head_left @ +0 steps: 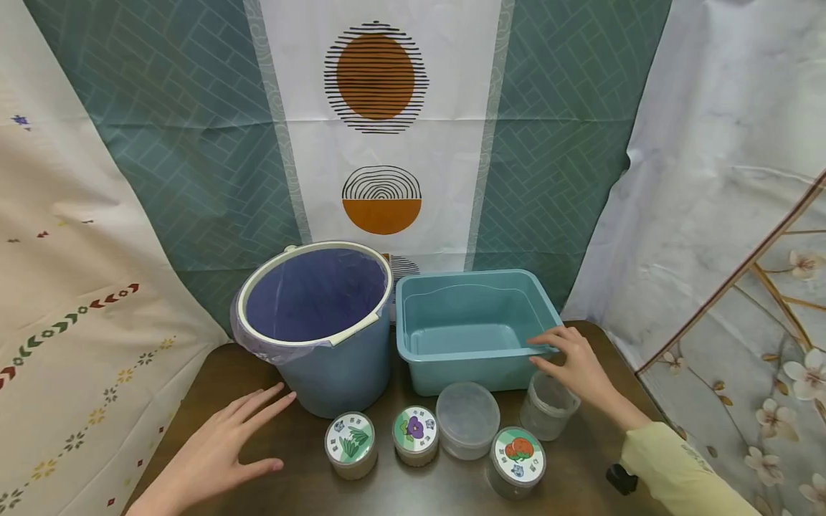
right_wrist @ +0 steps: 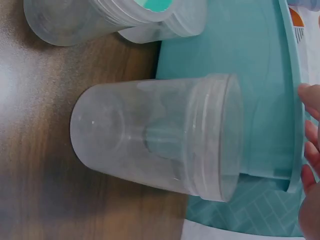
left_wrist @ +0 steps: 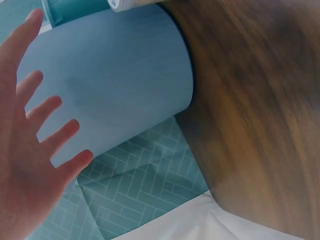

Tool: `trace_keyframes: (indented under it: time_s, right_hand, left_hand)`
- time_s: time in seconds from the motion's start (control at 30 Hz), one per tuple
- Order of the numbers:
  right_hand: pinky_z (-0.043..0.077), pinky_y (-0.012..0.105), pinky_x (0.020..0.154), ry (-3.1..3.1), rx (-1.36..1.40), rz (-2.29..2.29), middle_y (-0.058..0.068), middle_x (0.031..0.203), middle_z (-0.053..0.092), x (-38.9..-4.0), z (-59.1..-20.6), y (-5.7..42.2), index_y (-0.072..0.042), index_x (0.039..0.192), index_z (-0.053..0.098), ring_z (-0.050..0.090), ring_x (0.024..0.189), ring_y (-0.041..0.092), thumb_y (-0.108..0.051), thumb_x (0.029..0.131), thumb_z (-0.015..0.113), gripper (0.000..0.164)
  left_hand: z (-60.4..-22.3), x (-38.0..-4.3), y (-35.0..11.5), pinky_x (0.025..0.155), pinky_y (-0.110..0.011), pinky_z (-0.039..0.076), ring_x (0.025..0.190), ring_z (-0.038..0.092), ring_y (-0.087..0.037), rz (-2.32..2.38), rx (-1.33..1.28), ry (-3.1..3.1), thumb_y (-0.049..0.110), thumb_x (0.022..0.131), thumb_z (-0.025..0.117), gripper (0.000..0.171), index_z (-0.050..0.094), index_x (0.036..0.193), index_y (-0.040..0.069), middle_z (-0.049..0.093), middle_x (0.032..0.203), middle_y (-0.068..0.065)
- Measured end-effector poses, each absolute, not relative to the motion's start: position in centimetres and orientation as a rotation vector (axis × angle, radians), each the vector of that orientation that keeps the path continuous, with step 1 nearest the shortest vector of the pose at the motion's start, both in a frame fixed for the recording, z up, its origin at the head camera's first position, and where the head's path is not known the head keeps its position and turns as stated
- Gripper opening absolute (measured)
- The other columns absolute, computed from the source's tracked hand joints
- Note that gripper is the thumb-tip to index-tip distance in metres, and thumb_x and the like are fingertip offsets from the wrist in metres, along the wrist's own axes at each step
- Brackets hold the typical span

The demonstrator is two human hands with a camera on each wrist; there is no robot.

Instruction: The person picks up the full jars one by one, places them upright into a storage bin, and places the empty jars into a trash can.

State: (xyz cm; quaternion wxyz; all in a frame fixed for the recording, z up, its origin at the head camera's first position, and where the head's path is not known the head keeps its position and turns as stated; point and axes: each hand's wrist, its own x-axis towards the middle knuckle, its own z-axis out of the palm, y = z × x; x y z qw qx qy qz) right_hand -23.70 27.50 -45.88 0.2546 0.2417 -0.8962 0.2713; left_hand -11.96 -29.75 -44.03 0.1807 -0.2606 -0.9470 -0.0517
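Head view: two bare hands reach in over a brown worktop point(head_left: 581, 494). Teal basin point(head_left: 474, 374) stands at the back, right of a blue bucket point(head_left: 345, 383). Left grip point(head_left: 216, 448) is spread beside the bucket, thumb well away from the fingers, holding nothing. Right grip point(head_left: 574, 364) is at the basin's front right corner, fingers bent, thumb apart; from my end I cannot tell whether it pinches the rim or only hovers there. Basin looks like light, stiff moulded plastic with nothing in it; I'd take it by the rolled rim at both short ends, since one corner alone would let it twist. Three jars with printed lids point(head_left: 350, 438) and a plain round container point(head_left: 467, 421) sit along the front.

Left wrist view: palm and all five digits stretched, bucket wall behind them. I judge it smooth and hollow, tapering to its base, so liable to slide through a flat palm; the rim is the better hold, though the thin liner point(head_left: 257, 345) over it may slip.

Right wrist view: clear tub point(right_wrist: 135, 135) upright, lidless, just before the basin, fingertips at the basin rim beyond it. Thin-walled, I'd guess, light and easily tipped; a gentle hold round the body, below the ridged neck, should suit.
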Motion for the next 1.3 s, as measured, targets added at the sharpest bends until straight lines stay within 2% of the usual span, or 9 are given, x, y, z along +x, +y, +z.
trace_keyframes:
  time_s: [0.17,0.5,0.73,0.97,1.3]
  right_hand:
    - [0.03,0.028,0.075,-2.419,0.625,0.774,-0.003,0.094,0.065,-23.9,-46.3,27.3,-0.016,0.097,0.077,0.047,0.086,0.014,-0.005,0.072,0.085,0.028]
    - [0.04,0.032,0.075,-2.459,0.55,0.859,-0.006,0.095,0.065,-24.1,-46.6,27.3,-0.019,0.096,0.076,0.047,0.089,0.01,-0.008,0.075,0.084,0.025]
    - [0.04,0.035,0.076,-2.463,0.52,0.889,-0.005,0.098,0.065,-24.0,-46.8,27.3,-0.019,0.097,0.077,0.047,0.091,0.011,-0.01,0.077,0.083,0.023]
    - [0.039,0.033,0.076,-2.461,0.507,0.917,-0.004,0.098,0.065,-24.0,-46.9,27.2,-0.02,0.097,0.077,0.045,0.089,0.009,-0.011,0.077,0.083,0.023]
    - [0.039,0.033,0.077,-2.446,0.487,0.932,-0.003,0.098,0.065,-24.0,-47.0,27.0,-0.019,0.096,0.077,0.046,0.09,0.014,-0.009,0.077,0.083,0.023]
  left_hand:
    - [-44.1,-11.8,-29.3,0.091,-0.039,0.047,0.126,0.053,-0.013,-0.146,-0.716,-2.668,0.068,0.069,0.076,0.093,0.041,0.149,0.037,0.05,0.149,0.009]
    - [-44.3,-12.1,-26.9,0.088,-0.039,0.054,0.121,0.058,-0.009,-0.261,-0.751,-2.685,0.061,0.072,0.078,0.087,0.041,0.148,0.04,0.054,0.142,0.017]
    - [-44.7,-13.2,-24.6,0.09,-0.039,0.055,0.122,0.061,-0.011,-0.359,-0.776,-2.726,0.05,0.069,0.086,0.088,0.046,0.146,0.039,0.057,0.139,0.016]
    - [-44.9,-13.9,-22.0,0.084,-0.04,0.056,0.117,0.063,-0.015,-0.411,-0.714,-2.798,0.05,0.067,0.087,0.085,0.048,0.142,0.043,0.061,0.133,0.014]
    - [-46.9,-14.8,-19.7,0.082,-0.043,0.054,0.121,0.06,-0.02,-0.571,-0.644,-2.934,0.052,0.065,0.087,0.081,0.053,0.138,0.041,0.059,0.137,0.011]
